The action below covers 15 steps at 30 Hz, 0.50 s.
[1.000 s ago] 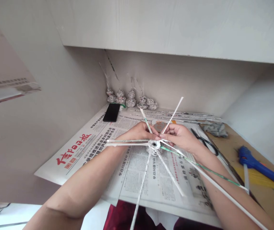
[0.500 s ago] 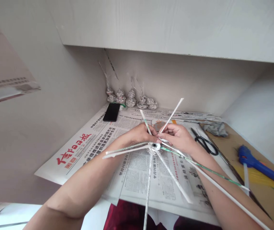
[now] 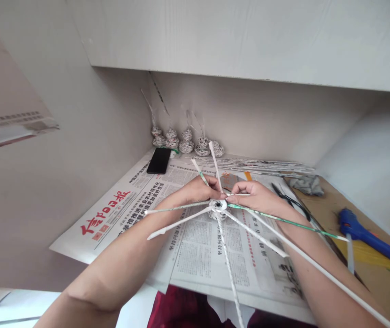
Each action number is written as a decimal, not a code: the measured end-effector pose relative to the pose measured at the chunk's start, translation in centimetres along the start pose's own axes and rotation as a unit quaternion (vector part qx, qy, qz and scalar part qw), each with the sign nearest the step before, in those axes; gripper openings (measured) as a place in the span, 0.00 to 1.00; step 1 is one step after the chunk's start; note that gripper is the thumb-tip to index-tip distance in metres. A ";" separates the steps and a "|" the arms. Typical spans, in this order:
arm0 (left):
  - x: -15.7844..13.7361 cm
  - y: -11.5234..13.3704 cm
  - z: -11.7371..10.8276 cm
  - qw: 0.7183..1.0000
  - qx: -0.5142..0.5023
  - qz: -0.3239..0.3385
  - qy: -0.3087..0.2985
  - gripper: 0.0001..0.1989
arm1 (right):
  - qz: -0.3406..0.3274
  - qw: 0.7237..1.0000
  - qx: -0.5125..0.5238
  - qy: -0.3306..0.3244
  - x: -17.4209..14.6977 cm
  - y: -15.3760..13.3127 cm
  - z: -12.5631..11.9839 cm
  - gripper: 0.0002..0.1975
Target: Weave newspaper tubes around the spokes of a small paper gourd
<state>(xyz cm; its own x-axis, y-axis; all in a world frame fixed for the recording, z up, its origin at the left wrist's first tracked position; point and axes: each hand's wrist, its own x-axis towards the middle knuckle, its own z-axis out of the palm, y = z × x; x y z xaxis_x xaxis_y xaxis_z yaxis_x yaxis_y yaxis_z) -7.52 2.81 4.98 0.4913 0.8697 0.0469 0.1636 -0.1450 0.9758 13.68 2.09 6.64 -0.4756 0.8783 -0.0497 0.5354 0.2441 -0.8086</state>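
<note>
Between my hands is a small round woven paper piece (image 3: 218, 212) with a dark hole in its middle. Several rolled paper strips stick out from it like spokes, one of them a green-and-white strip (image 3: 283, 220). My left hand (image 3: 205, 189) is closed on the far left rim of the woven piece, with two upright strips beside its fingers. My right hand (image 3: 254, 197) pinches a long white paper strip (image 3: 317, 266) close to the rim; its loose length runs under my right forearm's side toward the lower right. Fingers partly hide the rim.
Several gourd-shaped woven paper pieces (image 3: 187, 141) stand along the back wall, a black phone (image 3: 159, 161) before them. Thin paper rods (image 3: 249, 164) lie behind my hands. To the right are black scissors (image 3: 292, 200), a grey rag (image 3: 307, 184) and a blue glue gun (image 3: 368, 237). Newspaper (image 3: 113, 214) covers the table.
The woven piece has turned, its spokes swinging counter-clockwise. A white spoke that leaned right by my right hand now stands upright near my left fingers.
</note>
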 end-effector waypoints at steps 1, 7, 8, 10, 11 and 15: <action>0.1 -0.1 -0.1 1.000 -0.002 0.000 -0.004 0.09 | 0.000 1.000 -0.005 -0.008 -0.1 0.0 -0.1 0.18; -0.1 0.1 0.4 0.999 -0.031 -0.016 0.003 0.10 | 0.000 0.999 -0.045 -0.020 -0.5 -0.5 -0.2 0.15; -0.1 0.1 0.4 0.999 -0.033 -0.018 0.007 0.10 | -0.006 0.999 -0.045 -0.021 -0.5 -0.5 -0.2 0.15; 0.0 0.2 0.4 0.999 -0.028 -0.017 0.012 0.11 | -0.013 0.999 -0.036 -0.019 -0.5 -0.6 -0.1 0.16; 0.0 0.1 0.4 1.000 -0.024 -0.015 0.013 0.10 | -0.014 0.999 -0.030 -0.016 -0.4 -0.6 0.0 0.17; 0.2 0.0 0.2 0.999 -0.023 -0.005 0.025 0.09 | -0.004 0.999 0.038 0.029 -0.3 -0.8 0.4 0.18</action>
<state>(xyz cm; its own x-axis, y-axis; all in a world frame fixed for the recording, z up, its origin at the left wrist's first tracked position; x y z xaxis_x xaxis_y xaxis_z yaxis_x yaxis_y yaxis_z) -7.21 2.87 4.98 0.4466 0.8936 0.0457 0.1279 -0.1144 0.9852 13.12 1.52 7.08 -0.4370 0.8994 -0.0108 0.4756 0.2208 -0.8515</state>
